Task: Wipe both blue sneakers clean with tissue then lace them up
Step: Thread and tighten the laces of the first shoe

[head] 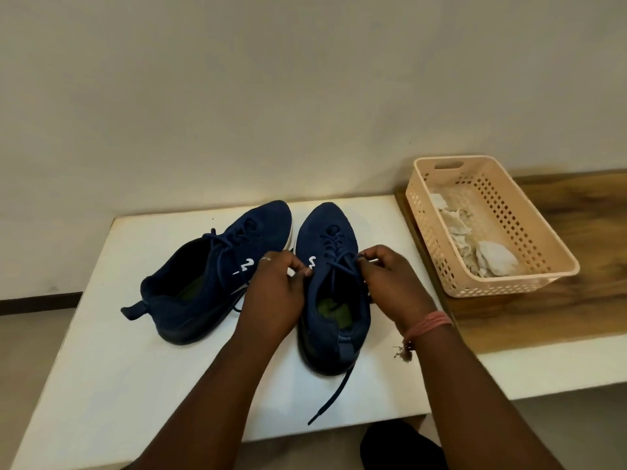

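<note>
Hands work one sneaker (334, 290) between them. My right hand (390, 283) pinches its lace (342, 262); my left hand (274, 293) grips the collar.

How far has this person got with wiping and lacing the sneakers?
Wiping looks finished: crumpled tissues lie in the basket. In hand: left hand and right hand work the right sneaker's lace. Left: the left sneaker's laces look loose.

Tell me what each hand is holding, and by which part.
The right hand pinches the dark blue lace of the right sneaker near the top eyelets. The left hand grips that sneaker's upper edge; whether it also holds lace cannot be told.
</note>
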